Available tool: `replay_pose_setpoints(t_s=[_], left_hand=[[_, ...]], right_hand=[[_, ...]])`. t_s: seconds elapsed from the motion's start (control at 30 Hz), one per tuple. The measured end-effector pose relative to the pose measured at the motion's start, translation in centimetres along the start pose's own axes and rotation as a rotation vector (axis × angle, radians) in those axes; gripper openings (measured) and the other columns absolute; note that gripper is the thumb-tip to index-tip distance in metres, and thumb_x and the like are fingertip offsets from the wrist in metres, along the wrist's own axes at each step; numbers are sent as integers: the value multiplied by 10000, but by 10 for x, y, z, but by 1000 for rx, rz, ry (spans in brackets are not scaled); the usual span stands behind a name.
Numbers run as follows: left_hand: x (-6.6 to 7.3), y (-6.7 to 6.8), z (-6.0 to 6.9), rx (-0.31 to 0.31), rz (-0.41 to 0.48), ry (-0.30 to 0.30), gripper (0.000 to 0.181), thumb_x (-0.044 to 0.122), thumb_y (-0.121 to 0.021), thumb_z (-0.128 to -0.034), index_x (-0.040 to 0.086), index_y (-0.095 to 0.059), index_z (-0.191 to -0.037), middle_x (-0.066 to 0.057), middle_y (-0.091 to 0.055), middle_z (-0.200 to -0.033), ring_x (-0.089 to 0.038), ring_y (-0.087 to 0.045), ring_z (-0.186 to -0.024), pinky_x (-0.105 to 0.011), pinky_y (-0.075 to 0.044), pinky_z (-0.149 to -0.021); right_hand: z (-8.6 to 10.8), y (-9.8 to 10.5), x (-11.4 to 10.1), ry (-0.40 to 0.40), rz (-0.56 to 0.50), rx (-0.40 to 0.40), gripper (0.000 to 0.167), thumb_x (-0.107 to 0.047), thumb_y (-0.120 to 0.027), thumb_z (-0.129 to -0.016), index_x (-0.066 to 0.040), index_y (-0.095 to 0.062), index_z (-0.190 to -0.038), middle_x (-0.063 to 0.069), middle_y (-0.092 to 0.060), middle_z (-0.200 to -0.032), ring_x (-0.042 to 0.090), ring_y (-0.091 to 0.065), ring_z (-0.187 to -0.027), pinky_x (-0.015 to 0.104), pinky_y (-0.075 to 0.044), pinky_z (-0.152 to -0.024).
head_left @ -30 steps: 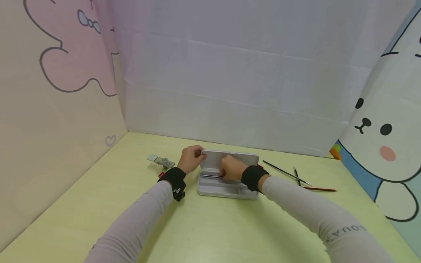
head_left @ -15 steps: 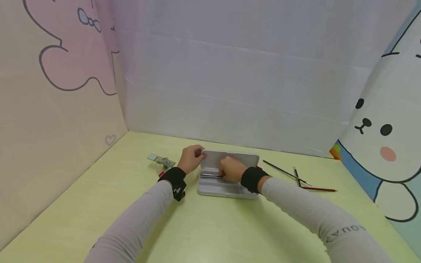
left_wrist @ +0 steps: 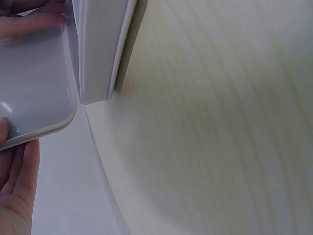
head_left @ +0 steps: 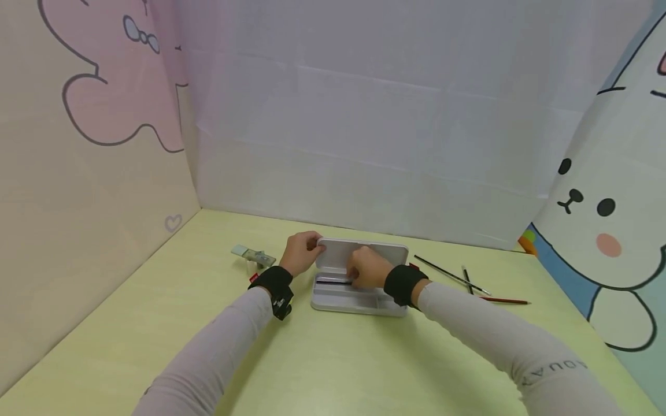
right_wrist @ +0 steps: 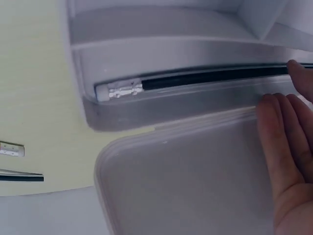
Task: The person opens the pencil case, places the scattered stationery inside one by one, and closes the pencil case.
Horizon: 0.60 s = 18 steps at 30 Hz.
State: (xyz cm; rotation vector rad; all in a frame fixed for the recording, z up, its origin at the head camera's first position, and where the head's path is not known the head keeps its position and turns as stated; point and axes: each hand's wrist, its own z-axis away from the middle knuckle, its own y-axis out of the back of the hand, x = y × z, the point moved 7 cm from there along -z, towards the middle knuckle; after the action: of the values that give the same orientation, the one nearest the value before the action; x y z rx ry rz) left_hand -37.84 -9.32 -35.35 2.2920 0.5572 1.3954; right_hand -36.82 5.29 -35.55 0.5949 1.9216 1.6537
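A white pencil case (head_left: pixel 343 304) stands with its lid (head_left: pixel 335 254) raised. The left hand (head_left: pixel 302 253) pinches the lid's left corner, thumb on the inside; the left wrist view also shows this hand (left_wrist: pixel 17 196) at the lid's rounded edge. A black pencil (right_wrist: pixel 210 77) with a white eraser end lies flat in the long back compartment. Over that compartment is the right hand (head_left: pixel 368 267). In the right wrist view its thumb (right_wrist: pixel 301 81) touches the pencil, while the straight fingers (right_wrist: pixel 276 132) lie apart from it beside the lid. The pencil's other end is hidden.
Right of the case, a dark pencil (head_left: pixel 447 273), a short black one (head_left: pixel 467 279) and a red one (head_left: pixel 504 300) lie close together on the pale yellow table (head_left: pixel 333 370). A flat greyish-green item (head_left: pixel 255 254) lies left of the left hand. Printed walls enclose the table.
In the case's back compartment, the pencil sits slightly nearer the front edge and looks blacker than before. Both hands have kept nearly the same places; the head view has shifted a little.
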Motion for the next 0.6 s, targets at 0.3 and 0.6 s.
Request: replay_pose_setpoints(t_s=[0.3,0.6], left_hand=[[-1,3,-1,23,-10,-47,111,63,-670,-878,6,-698,-969,-162,-722,-890,-270,-691,-805,-369,-558,-719],[-1,0,0,10,2,-40,129,64,-670,-876,-10,-697,-978,-169,-722,-885,-275,-690,-805,-367,-559,-716]], right_hand=[[13,38,-4,0,-106,-7,237,-33,-835,-672,-31,-766,-898,76,-749,-836,149,-690,-745,225,-553,-674],[28,92,-8,-28,-140,-6,332,-174,-874,-663,-17,-760,-932,130,-753,-905,196,-702,-789,232,-559,-713]])
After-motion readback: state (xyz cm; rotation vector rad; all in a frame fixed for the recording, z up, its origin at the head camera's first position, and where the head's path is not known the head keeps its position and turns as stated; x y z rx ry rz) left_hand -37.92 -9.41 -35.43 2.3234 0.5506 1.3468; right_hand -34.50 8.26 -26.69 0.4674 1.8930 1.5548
